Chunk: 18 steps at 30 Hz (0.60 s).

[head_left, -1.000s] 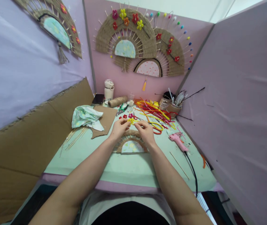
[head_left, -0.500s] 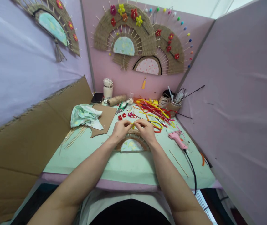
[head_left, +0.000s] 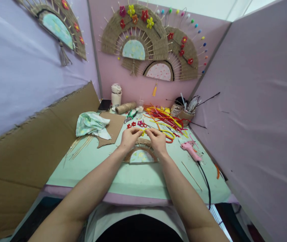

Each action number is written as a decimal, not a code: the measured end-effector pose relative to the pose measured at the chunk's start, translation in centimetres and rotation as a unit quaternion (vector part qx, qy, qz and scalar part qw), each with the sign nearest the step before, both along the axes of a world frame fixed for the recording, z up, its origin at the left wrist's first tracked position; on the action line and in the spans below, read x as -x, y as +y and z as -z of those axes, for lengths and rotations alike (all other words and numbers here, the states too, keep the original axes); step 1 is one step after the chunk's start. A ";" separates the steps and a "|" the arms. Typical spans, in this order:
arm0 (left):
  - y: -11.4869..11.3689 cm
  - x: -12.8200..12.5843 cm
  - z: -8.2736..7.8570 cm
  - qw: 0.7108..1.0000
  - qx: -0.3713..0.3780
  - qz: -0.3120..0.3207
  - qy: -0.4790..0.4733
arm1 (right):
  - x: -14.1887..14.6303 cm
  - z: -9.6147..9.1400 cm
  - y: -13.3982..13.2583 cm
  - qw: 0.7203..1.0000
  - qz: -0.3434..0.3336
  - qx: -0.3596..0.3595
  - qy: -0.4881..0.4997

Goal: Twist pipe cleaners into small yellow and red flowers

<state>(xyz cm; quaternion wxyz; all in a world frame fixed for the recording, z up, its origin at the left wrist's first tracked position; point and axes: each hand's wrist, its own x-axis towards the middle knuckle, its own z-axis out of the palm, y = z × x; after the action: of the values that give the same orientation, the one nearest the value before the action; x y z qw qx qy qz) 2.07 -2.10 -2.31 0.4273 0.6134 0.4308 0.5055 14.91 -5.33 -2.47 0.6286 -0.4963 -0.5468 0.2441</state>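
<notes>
Between my fingertips is a small yellow pipe-cleaner flower, partly covered by the fingers. My left hand pinches it from the left, and my right hand pinches it from the right. Both hands hover over a half-round woven twine fan that lies on the table, its centre covered with pale green floral cloth. Just beyond the hands lie red pipe-cleaner flowers and a magenta one. Yellow-and-orange-handled scissors rest right beside my right hand.
A pink glue gun with a black cord lies at right, near a thin stick. Loose pipe cleaners are heaped behind. Leftward are crumpled cloth, cardboard, a twine roll, green-handled pliers and a bottle.
The fingertips have parted slightly, and more of the yellow flower shows between them. Both hands otherwise stay over the fan.
</notes>
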 end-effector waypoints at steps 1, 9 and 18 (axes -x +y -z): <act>0.0 0.0 0.0 1.000 -0.001 -0.001 -0.002 | 0.0 0.0 0.0 1.000 -0.002 0.003 0.008; 0.6 0.2 0.7 0.989 0.050 0.137 -0.015 | -0.7 0.0 0.0 0.994 -0.063 -0.019 -0.087; 0.9 0.1 0.7 0.992 0.048 0.113 -0.043 | -1.3 0.1 0.3 0.993 -0.051 -0.007 -0.109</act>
<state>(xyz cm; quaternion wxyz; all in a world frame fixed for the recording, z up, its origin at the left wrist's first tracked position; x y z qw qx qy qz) 2.02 -1.25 -3.05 0.5288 0.6144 0.3642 0.4585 16.23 -5.06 -2.61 0.5553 -0.4868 -0.6388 0.2160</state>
